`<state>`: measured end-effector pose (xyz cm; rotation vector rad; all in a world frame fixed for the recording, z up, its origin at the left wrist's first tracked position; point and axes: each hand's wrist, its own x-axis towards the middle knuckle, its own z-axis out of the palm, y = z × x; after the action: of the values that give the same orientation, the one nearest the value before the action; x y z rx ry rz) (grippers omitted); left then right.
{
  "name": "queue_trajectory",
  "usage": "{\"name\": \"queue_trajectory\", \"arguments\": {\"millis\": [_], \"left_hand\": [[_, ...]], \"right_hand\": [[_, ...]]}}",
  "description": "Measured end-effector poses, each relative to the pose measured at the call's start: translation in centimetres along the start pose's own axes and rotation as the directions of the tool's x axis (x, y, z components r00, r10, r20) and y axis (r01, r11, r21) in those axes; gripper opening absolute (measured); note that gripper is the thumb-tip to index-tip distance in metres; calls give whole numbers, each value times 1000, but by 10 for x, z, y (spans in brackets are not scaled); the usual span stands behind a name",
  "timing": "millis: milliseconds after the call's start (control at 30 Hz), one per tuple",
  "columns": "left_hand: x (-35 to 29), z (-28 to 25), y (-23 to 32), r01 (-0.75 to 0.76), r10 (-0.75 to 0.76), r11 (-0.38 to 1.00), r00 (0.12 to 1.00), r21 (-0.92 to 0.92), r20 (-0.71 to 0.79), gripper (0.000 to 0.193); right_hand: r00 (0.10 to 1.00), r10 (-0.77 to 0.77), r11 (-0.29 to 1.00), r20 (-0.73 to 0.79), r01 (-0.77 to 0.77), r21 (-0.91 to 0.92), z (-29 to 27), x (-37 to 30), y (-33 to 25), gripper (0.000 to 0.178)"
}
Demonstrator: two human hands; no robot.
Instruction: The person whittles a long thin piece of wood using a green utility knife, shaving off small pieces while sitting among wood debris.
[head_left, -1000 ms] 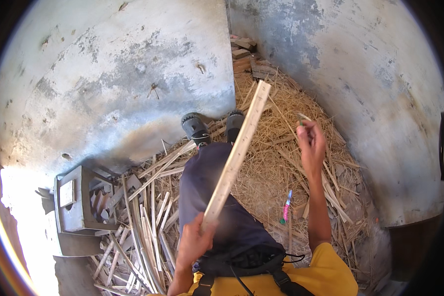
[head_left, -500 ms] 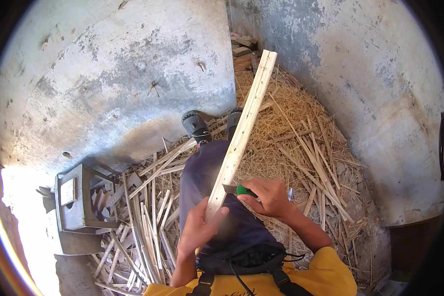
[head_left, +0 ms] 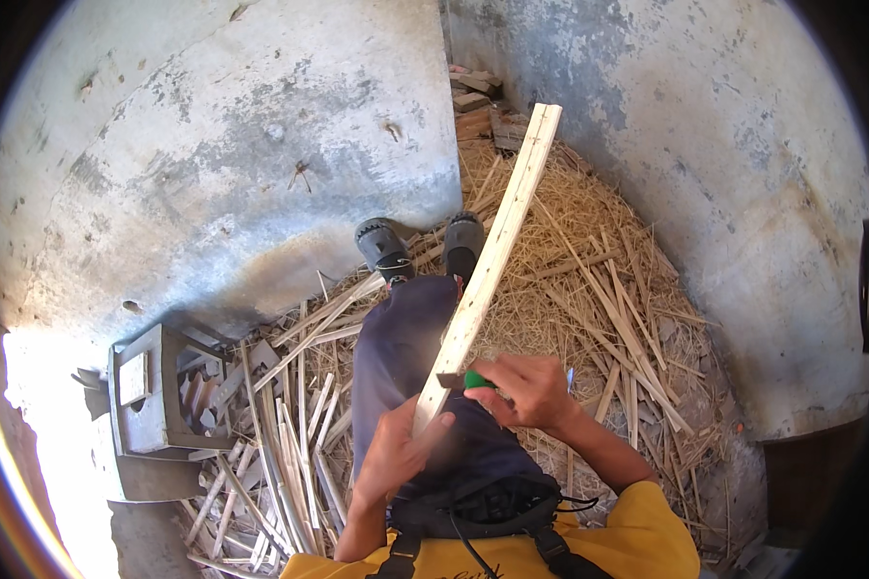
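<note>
A long, pale strip of split wood or bamboo [head_left: 500,241], with a row of small dark marks, slants away from me across my lap. My left hand [head_left: 398,450] is closed around its near end, thumb on the right side. In my right hand [head_left: 531,391] is a green-handled blade [head_left: 450,380], short, dark and flat. The blade rests against the strip just beyond my left hand. My fingers cover most of the green handle, so I cannot tell the tool's exact kind.
Loose wooden strips [head_left: 290,454] lie heaped at my left, beside a grey box-like frame [head_left: 145,439]. Straw and shavings [head_left: 589,241] cover the floor ahead and to the right. Worn plaster walls [head_left: 290,125] meet beyond my shoes [head_left: 381,246].
The strip's far end has swung a little to the right, and its near end has shifted slightly right with my left hand. The blade's flat face now shows more broadly against the wood.
</note>
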<state>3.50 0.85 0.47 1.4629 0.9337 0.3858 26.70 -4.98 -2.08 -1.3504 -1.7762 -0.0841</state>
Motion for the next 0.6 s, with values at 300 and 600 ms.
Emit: {"name": "queue_trajectory", "arguments": {"millis": [300, 600], "left_hand": [[-7, -5, -9, 47, -47, 999, 999, 6, -1, 25], [-39, -19, -44, 151, -154, 959, 988, 240, -7, 37]], "right_hand": [[1000, -8, 994, -7, 7, -108, -10, 16, 11, 30], [714, 550, 822, -434, -556, 128, -68, 26, 155, 38]]}}
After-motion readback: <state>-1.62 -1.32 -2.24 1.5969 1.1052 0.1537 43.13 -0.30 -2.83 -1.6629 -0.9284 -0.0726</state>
